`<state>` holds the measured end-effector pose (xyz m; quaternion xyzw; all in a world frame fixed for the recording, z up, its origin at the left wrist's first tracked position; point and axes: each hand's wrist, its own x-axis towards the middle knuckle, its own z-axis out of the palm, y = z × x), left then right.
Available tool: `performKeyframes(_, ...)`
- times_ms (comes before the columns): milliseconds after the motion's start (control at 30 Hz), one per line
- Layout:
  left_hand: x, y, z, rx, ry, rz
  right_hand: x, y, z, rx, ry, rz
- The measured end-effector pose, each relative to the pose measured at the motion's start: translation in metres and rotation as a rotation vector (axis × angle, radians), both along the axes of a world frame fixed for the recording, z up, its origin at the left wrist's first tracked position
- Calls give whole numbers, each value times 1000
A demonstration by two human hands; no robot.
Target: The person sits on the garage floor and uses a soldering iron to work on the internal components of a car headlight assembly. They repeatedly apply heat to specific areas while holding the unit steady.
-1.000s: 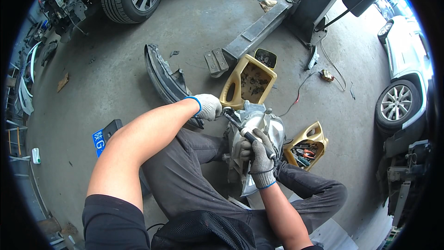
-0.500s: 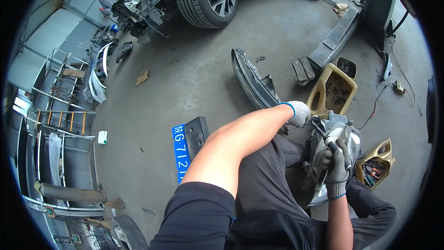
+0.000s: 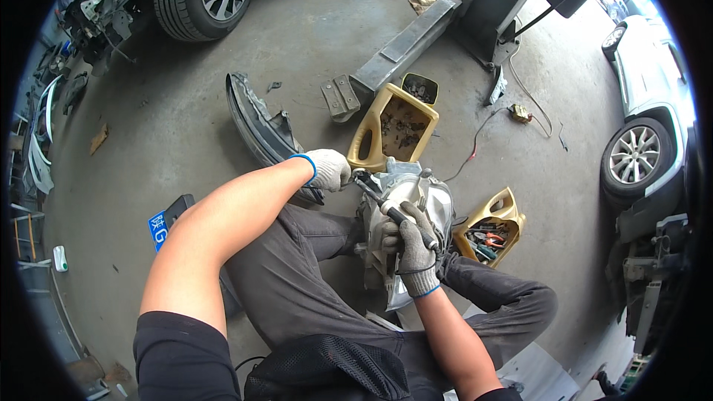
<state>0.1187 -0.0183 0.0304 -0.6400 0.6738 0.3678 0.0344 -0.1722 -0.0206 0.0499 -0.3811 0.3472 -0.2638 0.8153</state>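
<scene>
Your right hand (image 3: 416, 245), in a grey glove, is closed around the black handle of a rod-shaped hand tool (image 3: 385, 201), whose shaft slants over the car headlight assembly (image 3: 440, 202) toward your left hand (image 3: 329, 169). This left hand, in a pale glove, has its fingers curled in, just beside the far end of the tool; whether it pinches something small, I cannot tell. The headlight assembly is between your legs, near the gold cut-open jug (image 3: 377, 141) with small dark parts inside. A second gold jug (image 3: 481, 214), with pliers (image 3: 494, 239) among its tools, stands to your right.

To work well here, I think you should guide the tool along its own axis, with a light and even pressure, and let your knees steady the housing. The left fingers are best placed a little aside from the working end, because a slip would go directly to them.

Some details are hard to make out. The tip of the tool is too small to read, so I cannot say if it touches the housing. Your right hand covers part of the headlight assembly, and what supports it from below is hidden.
</scene>
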Motion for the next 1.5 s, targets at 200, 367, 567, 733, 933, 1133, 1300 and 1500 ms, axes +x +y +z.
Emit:
performKeyframes(200, 3, 3, -5, 17, -5, 3, 4, 2, 5, 25, -19, 24)
performKeyframes(367, 1, 3, -3, 0, -10, 0, 5, -2, 4, 93, -63, 85)
performKeyframes(567, 2, 3, -5, -13, -3, 15, 5, -2, 3, 87, -14, 53)
performKeyframes(733, 2, 2, -7, 0, 15, 10, 6, -1, 6, 114, -44, 46)
performKeyframes(933, 2, 2, -6, 2, 18, 16, 8, 4, 12, 75, -38, 11)
performKeyframes(1133, 0, 1, 1, 23, 13, 9, 9, 4, 12, 79, 8, -6)
performKeyframes(1300, 1, 2, 0, 29, 9, 15, 9, 4, 15, 81, -31, 10)
performKeyframes(1500, 1, 2, 0, 24, 5, 18, 12, 5, 20, 69, -24, -14)
